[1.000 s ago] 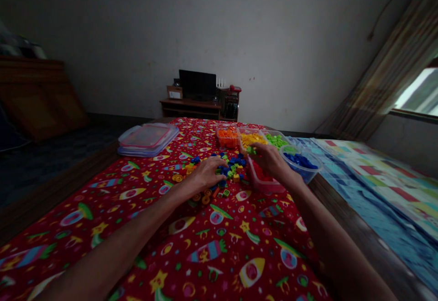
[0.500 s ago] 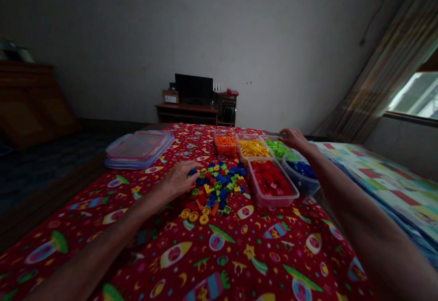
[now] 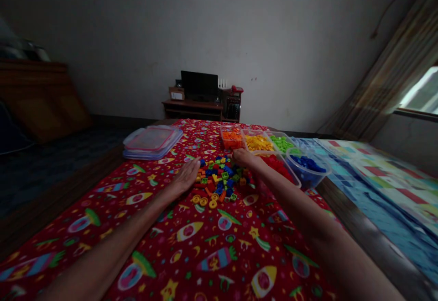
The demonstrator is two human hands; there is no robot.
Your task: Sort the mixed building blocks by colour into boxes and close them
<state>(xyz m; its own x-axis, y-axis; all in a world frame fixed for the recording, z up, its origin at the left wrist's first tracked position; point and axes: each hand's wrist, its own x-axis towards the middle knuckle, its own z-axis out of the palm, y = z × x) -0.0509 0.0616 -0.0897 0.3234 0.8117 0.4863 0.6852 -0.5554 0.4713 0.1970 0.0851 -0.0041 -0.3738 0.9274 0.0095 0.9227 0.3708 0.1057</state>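
Note:
A mixed pile of plastic building blocks (image 3: 219,177) in blue, green, yellow, red and orange lies on the red patterned cloth (image 3: 191,255). My left hand (image 3: 186,175) rests on its edge along the pile's left side, fingers stretched out, holding nothing that I can see. Over the far right part of the pile is my right hand (image 3: 243,158), its fingers bent down and closed; whatever is between them is hidden. Behind my right forearm stands a clear box of red blocks (image 3: 278,166), partly covered. Several round yellow pieces (image 3: 203,201) lie at the pile's near edge.
Beyond the pile are boxes of orange blocks (image 3: 232,140), yellow blocks (image 3: 258,143) and green blocks (image 3: 282,144). A round tub of blue blocks (image 3: 308,164) stands right. Stacked lids (image 3: 152,142) lie at left. A checked bed cover (image 3: 386,168) is at far right.
My right hand has come from above the green and blue containers left and down to the pile. My left hand has flattened out at the pile's left side. The view has shifted slightly left.

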